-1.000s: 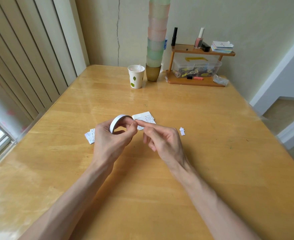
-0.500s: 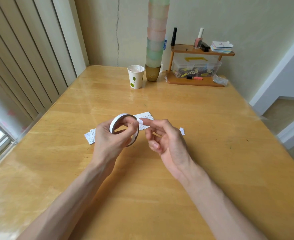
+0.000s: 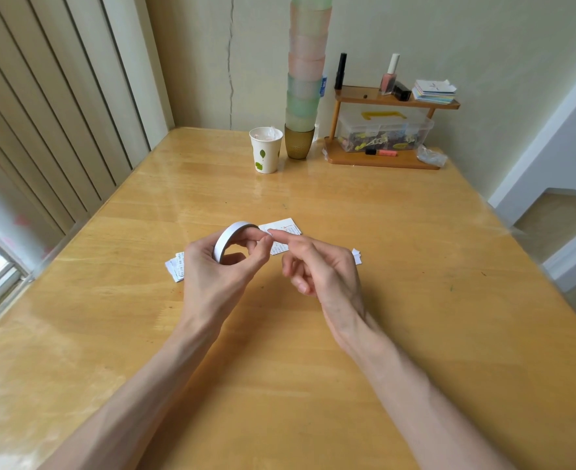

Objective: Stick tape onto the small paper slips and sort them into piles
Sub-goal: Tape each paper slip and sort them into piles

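Observation:
My left hand (image 3: 223,266) holds a white tape roll (image 3: 227,237) upright above the wooden table (image 3: 415,317), fingers through and around the ring. My right hand (image 3: 320,266) is just to its right, forefinger stretched out and touching the roll's edge where a small white bit of tape (image 3: 270,233) shows at the fingertip. A printed paper slip (image 3: 284,234) lies flat behind the fingers. A small pile of printed slips (image 3: 175,266) lies left of my left hand. A tiny white scrap (image 3: 357,256) lies right of my right hand.
At the table's far edge stand a paper cup (image 3: 266,149), a tall stack of coloured cups (image 3: 305,79), and a small wooden shelf (image 3: 386,130) with a clear box and bottles. Vertical blinds (image 3: 42,106) run along the left.
My right hand's fingers have spread, with the forefinger now extended at the roll's edge and a bit of tape on its tip. The left hand has tilted the roll slightly.

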Motion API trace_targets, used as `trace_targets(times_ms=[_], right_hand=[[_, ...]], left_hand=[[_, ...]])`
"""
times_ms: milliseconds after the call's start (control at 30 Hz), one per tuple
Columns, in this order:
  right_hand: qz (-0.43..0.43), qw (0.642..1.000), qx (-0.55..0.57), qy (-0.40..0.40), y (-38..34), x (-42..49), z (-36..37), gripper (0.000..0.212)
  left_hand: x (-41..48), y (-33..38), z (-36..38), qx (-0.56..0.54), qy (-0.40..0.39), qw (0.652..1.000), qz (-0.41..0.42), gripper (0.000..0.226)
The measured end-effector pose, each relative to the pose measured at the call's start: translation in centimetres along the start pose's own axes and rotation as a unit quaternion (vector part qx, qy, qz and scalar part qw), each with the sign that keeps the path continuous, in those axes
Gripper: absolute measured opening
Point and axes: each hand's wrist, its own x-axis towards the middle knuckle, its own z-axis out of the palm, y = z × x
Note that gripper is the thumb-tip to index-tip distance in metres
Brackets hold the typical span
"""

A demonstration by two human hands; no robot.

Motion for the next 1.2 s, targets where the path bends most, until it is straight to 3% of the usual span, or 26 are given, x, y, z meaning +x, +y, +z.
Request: trace_targets(times_ms=[700,1200], right_hand=[[-0.071,0.993,-0.096,0.002,1.2,0.4,-0.1,0.033],[-0.023,1.0,-0.005,-0.002,0.4,0.2,-0.2,0.033]], left_hand=[[0.0,-0.2,0.0,0.005,0.001,1.0,-0.011,0.017],[-0.1,0.1,0.0,-0.014,-0.011,1.0,-0.019,0.017]])
